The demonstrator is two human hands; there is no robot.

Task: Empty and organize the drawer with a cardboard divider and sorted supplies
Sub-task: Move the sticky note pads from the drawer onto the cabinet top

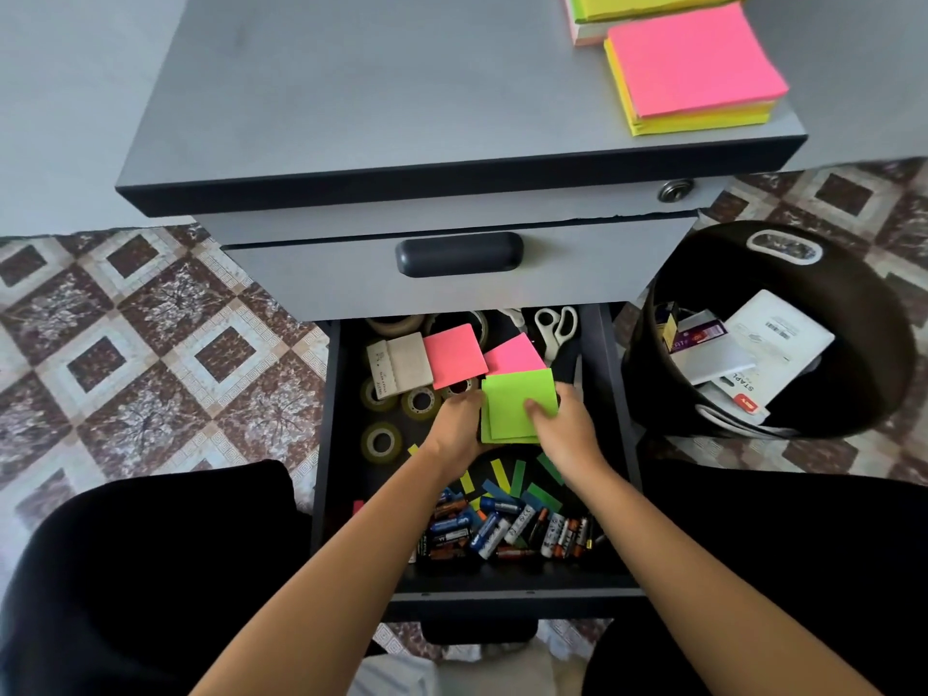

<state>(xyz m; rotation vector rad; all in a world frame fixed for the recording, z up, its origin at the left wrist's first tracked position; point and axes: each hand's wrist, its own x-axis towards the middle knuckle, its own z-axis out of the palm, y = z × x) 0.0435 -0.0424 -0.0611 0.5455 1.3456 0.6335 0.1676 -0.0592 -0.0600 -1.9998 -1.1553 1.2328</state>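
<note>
We record lime-green notes (512, 398), two pink pads (454, 355) inside the black drawer (327, 444), a pink-over-yellow pad (695, 62) on the grey cabinet (351, 92), and brown-and-cream diamond-patterned floor tiles (150, 344).

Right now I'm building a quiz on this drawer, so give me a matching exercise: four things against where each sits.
1 green notes
2 scissors
3 batteries
4 tape rolls

A left side of drawer
B held by left hand and right hand
C drawer's front
D drawer's back right

Pairs: 1-B, 2-D, 3-C, 4-A

2 hands (454, 425) (570, 430), 1 green pad (512, 394), 1 scissors (552, 345)
</note>
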